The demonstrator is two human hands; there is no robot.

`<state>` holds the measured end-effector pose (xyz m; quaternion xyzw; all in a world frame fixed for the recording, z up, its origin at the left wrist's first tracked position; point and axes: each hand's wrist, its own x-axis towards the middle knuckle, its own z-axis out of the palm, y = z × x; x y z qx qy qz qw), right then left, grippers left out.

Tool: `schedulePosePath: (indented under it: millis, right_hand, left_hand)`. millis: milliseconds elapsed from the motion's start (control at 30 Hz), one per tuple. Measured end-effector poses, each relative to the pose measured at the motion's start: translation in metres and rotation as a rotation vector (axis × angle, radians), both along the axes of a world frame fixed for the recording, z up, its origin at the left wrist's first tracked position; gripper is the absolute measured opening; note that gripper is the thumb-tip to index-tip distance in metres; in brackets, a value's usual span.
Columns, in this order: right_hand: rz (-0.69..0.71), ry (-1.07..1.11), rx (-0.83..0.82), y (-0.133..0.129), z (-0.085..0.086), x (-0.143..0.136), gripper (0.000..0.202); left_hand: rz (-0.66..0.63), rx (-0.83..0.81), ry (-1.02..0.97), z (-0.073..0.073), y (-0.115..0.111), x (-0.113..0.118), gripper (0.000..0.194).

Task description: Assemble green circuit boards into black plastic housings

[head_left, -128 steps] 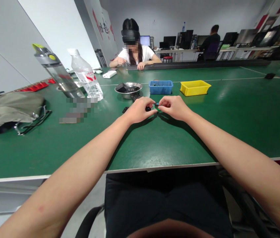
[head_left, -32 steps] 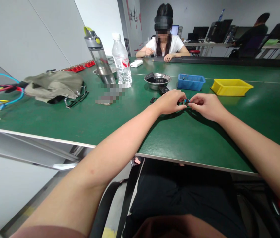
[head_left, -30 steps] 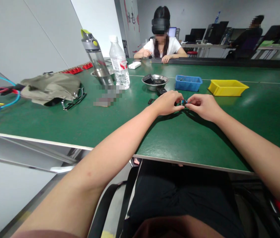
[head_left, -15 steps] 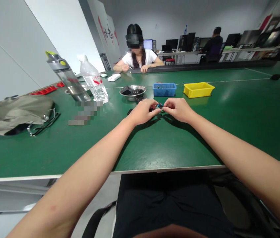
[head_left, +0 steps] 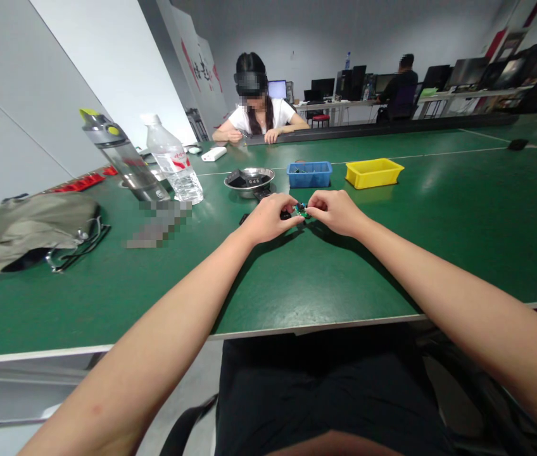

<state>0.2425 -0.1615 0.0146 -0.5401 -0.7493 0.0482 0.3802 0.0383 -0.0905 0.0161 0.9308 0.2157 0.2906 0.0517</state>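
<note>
Between my fingertips, just above the green table (head_left: 306,278), is a small green circuit board (head_left: 303,213) with blue and dark parts on it. My left hand (head_left: 271,218) pinches the board from the left, thumb and fingers closed on its edge. From the other side my right hand (head_left: 335,212) has thumb and fingertips closed at the board's right edge. My fingers cover part of it, so its full shape is hidden. Behind my left hand lie black pieces (head_left: 263,194), partly covered.
A metal bowl (head_left: 268,177) holds black parts. To its right stand a blue bin (head_left: 309,178) with small pieces and a yellow bin (head_left: 374,175). Two bottles, a clear one (head_left: 173,161) and a grey one (head_left: 123,158), stand left, near a bag (head_left: 35,221). A person (head_left: 259,114) sits opposite.
The whole view has shifted slightly, so things appear a little further left and lower. Between my fingertips, more of the board's green side shows. Both hands keep their pinch.
</note>
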Motion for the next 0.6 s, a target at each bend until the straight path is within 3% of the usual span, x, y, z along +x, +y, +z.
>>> schedulePosePath:
  millis: [600]
  right_hand:
    - [0.024,-0.007,-0.008,0.001,-0.0018,0.0006,0.01]
  left_hand:
    - [0.002,-0.004,0.0,-0.0023,0.0005,0.0,0.024]
